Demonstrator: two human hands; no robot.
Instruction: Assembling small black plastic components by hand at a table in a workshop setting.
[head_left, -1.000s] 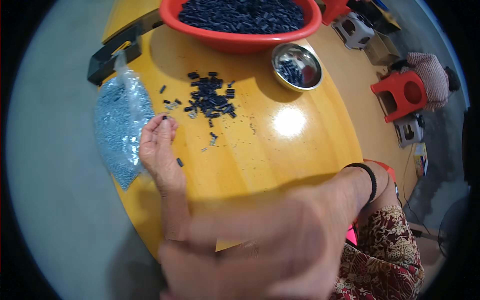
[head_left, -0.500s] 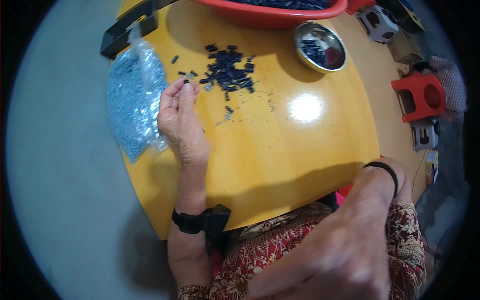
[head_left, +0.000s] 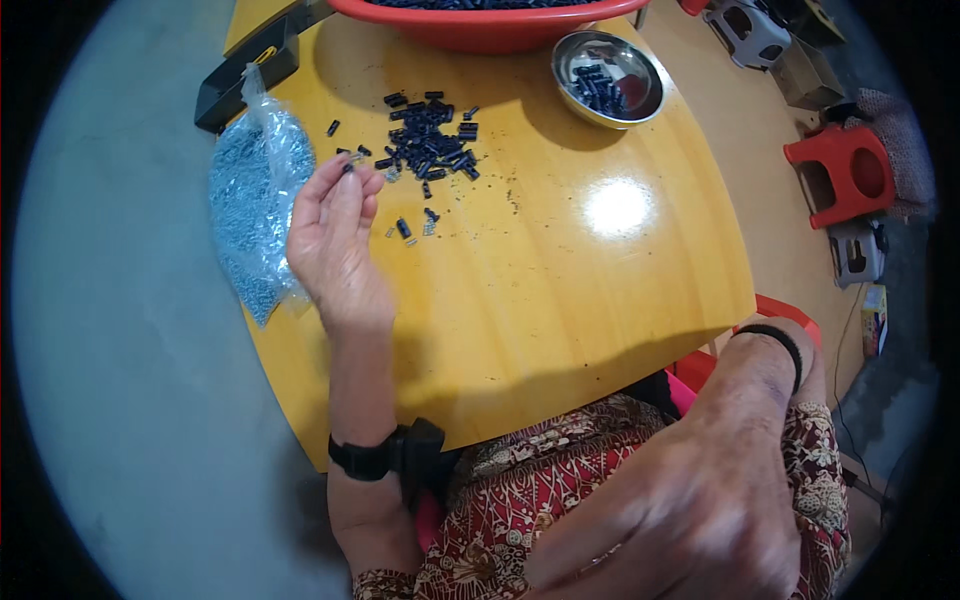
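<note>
My left hand (head_left: 340, 245) is raised over the left part of the yellow table, thumb and forefinger pinched on a small black part (head_left: 348, 169). Just beyond it lies a loose pile of short black cylindrical parts (head_left: 428, 142). One black cylinder (head_left: 403, 228) rests by itself right of the hand, among a few tiny metal springs (head_left: 429, 228). A clear plastic bag (head_left: 245, 190) full of small silvery-blue pieces lies left of the hand. My right hand (head_left: 670, 510) is close to the camera above my lap, blurred; its fingertips are hidden.
A red basin (head_left: 490, 32) full of black parts stands at the far edge. Beside it sits a steel bowl (head_left: 640, 85) holding some. A dark grey tray (head_left: 225, 95) is at the far left. Red (head_left: 840, 175) and grey stools (head_left: 745, 35) stand on the floor at right.
The whole view has shifted a little, moving table things leftward. My left hand still pinches the small black part. The lone cylinder, mostly behind that hand before, now shows fully.
</note>
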